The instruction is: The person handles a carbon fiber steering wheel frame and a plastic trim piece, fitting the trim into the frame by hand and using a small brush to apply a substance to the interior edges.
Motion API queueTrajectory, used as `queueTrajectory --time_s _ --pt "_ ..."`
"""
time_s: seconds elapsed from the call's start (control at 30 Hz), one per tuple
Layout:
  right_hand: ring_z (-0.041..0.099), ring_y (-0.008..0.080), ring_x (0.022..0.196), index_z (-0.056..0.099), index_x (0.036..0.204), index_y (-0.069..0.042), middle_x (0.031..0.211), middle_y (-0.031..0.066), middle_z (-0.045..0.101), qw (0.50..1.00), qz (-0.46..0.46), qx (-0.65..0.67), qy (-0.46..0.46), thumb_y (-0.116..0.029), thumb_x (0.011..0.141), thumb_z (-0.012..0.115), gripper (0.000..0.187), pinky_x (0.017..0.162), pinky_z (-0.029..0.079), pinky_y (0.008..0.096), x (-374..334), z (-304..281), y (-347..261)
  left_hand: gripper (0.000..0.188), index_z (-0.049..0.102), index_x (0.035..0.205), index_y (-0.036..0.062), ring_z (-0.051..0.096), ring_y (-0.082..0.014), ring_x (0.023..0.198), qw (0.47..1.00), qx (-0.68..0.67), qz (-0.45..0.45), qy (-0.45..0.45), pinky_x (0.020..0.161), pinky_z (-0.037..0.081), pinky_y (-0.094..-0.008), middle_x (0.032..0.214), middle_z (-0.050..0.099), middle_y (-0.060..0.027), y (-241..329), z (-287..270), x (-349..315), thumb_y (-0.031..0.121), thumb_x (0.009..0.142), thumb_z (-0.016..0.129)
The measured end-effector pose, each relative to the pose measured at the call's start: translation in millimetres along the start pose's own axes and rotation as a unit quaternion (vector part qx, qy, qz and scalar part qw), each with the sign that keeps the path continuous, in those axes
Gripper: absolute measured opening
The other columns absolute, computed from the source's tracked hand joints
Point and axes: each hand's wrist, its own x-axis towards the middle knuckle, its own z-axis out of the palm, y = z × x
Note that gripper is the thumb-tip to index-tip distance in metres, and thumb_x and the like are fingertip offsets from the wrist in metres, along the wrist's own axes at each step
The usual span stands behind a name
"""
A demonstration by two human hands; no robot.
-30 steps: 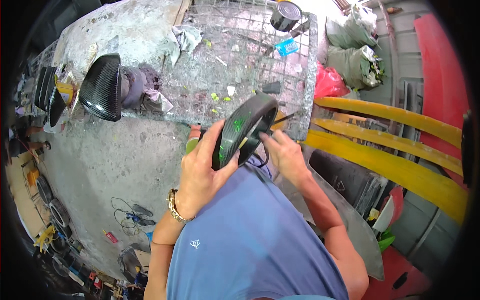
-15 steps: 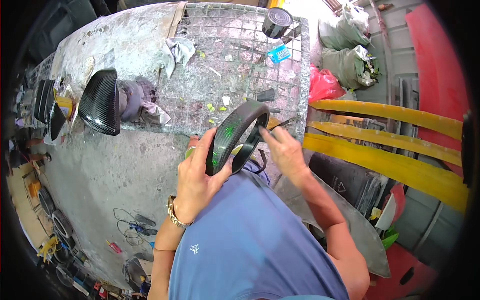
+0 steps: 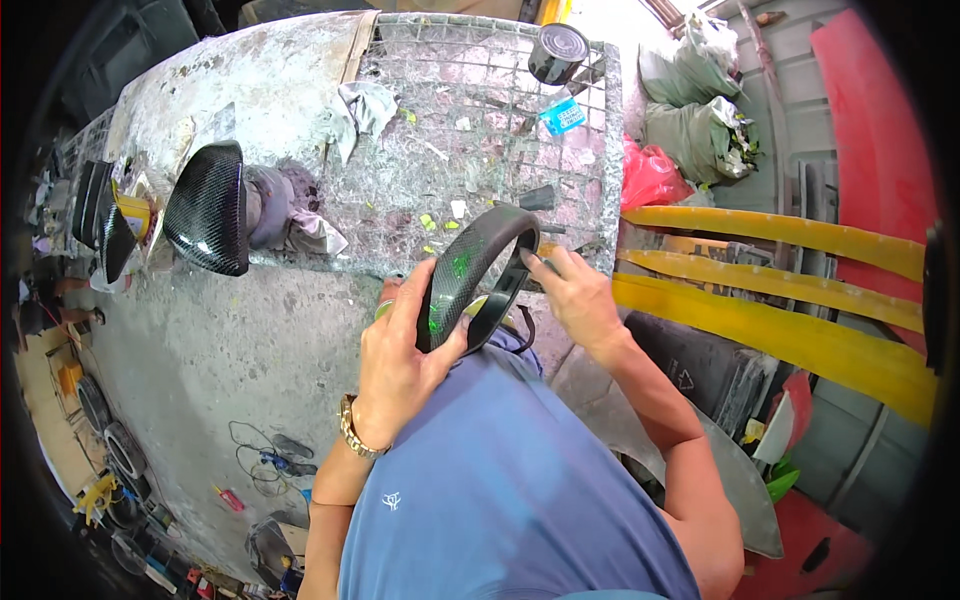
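While the left hand (image 3: 400, 365) wraps its fingers around the lower end of a curved, black carbon-fibre-weave shell part (image 3: 470, 275), the right hand (image 3: 575, 300) meets the part's upper inner edge, its fingers pressed close together and pinching the rim. The part is held in the air in front of the person's chest, above the near edge of the paint-spattered grey desk (image 3: 250, 320), not resting on it. Green marks show on its woven outer face (whether tape or paint, I cannot tell). As a judgement, the work on this piece looks to be in mid-course: the part is still in hand and being handled at its edge, and nothing shows it as finished or set down. Its long axis runs diagonally, from lower left by the left palm to upper right toward the wire mesh tabletop section (image 3: 480, 130), with the hollow side facing right. A second glossy black carbon-weave shell (image 3: 210, 210) sits further left on the desk, well apart.
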Motion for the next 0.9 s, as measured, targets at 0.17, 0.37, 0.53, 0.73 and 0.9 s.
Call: queueTrajectory --time_s 0.17,0.37,0.53,0.73,0.9 --pt "0.059 0.022 0.084 0.061 0.115 -0.007 0.089 0.007 0.05 0.997 -0.051 0.026 -0.06 -0.007 0.078 0.058 0.038 0.065 0.054 0.0333 -20.9 24.6 -10.3 0.059 0.05 0.131 0.0008 0.069 -0.0231 0.081 0.999 0.006 -0.03 -0.016 0.072 0.052 -0.0307 0.099 0.068 -0.016 -6.9 -2.0 3.2 0.004 0.076 0.073" --pt "0.062 0.027 0.078 0.061 0.116 -0.008 0.087 0.01 0.052 0.998 0.025 0.058 -0.029 -0.009 0.082 0.06 0.035 0.063 0.053 0.0375 -16.1 29.7 -16.7 0.058 0.05 0.13 0.0003 0.07 -0.0215 0.082 1.0 -0.002 -0.012 0.024 0.072 0.053 -0.0304 0.095 0.069 -0.0136 -10.6 -3.9 -2.3 0.006 0.077 0.073" --pt "0.062 0.0282 0.071 0.064 0.113 -0.01 0.082 0.0098 0.052 0.972 -0.03 0.218 -0.085 -0.006 0.083 0.06 0.031 0.059 0.052 0.0397 -31.6 43.8 -37.8 0.058 0.051 0.129 0.0004 0.07 -0.0222 0.082 0.999 0.002 -0.031 0.013 0.071 0.053 -0.0307 0.095 0.069 -0.0148 -11.7 -4.3 -6.4 0.007 0.077 0.074" --pt "0.063 0.023 0.079 0.064 0.118 -0.012 0.084 0.0066 0.05 0.998 -0.014 0.04 -0.053 -0.005 0.079 0.059 0.041 0.065 0.054 0.036 -31.0 36.6 -27.3 0.059 0.05 0.13 0.0027 0.07 -0.0225 0.077 1.0 -0.005 -0.016 0.003 0.069 0.053 -0.031 0.092 0.068 -0.0148 -11.5 -3.1 -7.5 0.007 0.076 0.074" --pt "0.058 0.0206 0.076 0.063 0.122 -0.009 0.083 0.0057 0.048 0.996 -0.067 -0.029 0.045 -0.006 0.079 0.059 0.043 0.062 0.051 0.0335 1.7 -15.4 6.5 0.06 0.05 0.131 0.0031 0.07 -0.0226 0.077 1.0 -0.013 -0.002 0.003 0.069 0.053 -0.0312 0.092 0.069 -0.0152 -10.5 -0.6 -17.5 0.006 0.076 0.073"
